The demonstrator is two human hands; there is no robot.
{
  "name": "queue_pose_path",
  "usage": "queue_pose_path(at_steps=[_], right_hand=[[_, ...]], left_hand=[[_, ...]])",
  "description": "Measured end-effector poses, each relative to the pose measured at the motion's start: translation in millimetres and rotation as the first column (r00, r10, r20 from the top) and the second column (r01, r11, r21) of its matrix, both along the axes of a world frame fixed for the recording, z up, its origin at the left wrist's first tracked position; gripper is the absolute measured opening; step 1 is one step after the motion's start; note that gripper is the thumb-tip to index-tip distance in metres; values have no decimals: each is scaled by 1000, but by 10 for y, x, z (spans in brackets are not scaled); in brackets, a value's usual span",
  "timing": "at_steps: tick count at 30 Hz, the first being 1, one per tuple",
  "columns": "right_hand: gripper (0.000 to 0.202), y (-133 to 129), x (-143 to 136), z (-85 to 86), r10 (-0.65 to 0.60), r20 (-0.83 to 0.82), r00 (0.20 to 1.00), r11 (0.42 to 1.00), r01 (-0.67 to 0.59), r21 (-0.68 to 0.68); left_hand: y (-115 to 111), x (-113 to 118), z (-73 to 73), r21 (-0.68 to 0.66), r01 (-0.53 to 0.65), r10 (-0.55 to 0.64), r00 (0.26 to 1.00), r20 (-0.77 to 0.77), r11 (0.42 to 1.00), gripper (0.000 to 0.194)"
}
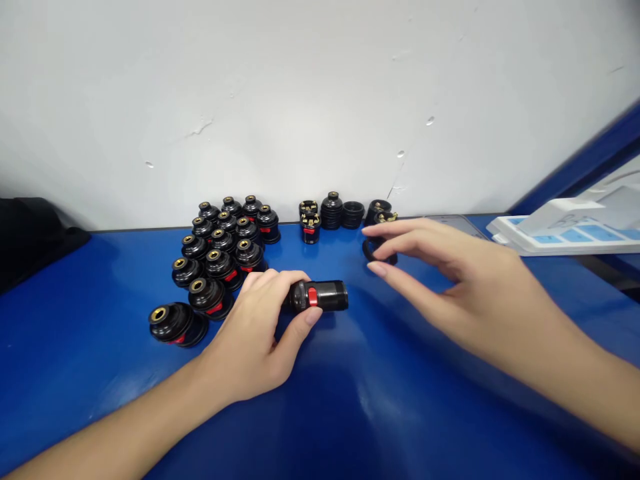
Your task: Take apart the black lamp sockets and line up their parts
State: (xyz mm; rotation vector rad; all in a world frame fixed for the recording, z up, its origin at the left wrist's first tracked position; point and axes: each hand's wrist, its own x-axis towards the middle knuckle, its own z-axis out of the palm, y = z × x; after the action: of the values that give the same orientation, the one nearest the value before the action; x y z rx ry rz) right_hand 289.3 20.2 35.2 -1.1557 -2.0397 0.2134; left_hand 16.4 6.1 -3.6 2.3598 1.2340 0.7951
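A black lamp socket (330, 295) with a red switch lies sideways in my left hand (265, 327), its open end pointing right. The thumb and fingers of that hand are wrapped round its left part. To the right, my right hand (450, 273) reaches over the table with thumb and fingers apart, beside a black ring (369, 251). Its fingertips overlap the ring in view; whether they touch it I cannot tell.
Several black sockets (215, 261) with brass tops stand in rows at the left. Loose socket parts (353, 214) line the wall behind. A white power strip (565, 233) is at the right, dark cloth (35, 233) at the far left, on the blue table (330, 413).
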Motion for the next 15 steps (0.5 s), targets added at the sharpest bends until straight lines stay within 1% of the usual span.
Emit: queue_pose_path(at_steps=[2,4,5,6,8,12,15], right_hand=[[7,137,56,78,-13,103,995,999,9,44],[9,310,91,131,-53,193,980,994,33,108],[11,408,100,148,-94,224,970,987,62,147],[12,509,102,160,-122,276,953,985,81,154],[13,712,91,168,-169,309,936,973,109,202],[11,1036,32,141,-223,382,897,968,159,191],[10,1152,-15,122,-247,416,875,965,185,184]], left_hand=[[0,-3,-2,5,6,-6,1000,0,1000,25],[-3,-6,-7,12,5,-5,1000,1,1000,24],[-5,-7,-9,16,3,-3,1000,3,1000,24],[-7,-8,-12,19,1,-1,1000,7,1000,24],[-11,-9,-16,19,-4,4,1000,13,1000,24],[-8,-9,-18,22,0,-1,1000,15,1000,24],[1,-9,-22,26,3,-4,1000,18,1000,25]])
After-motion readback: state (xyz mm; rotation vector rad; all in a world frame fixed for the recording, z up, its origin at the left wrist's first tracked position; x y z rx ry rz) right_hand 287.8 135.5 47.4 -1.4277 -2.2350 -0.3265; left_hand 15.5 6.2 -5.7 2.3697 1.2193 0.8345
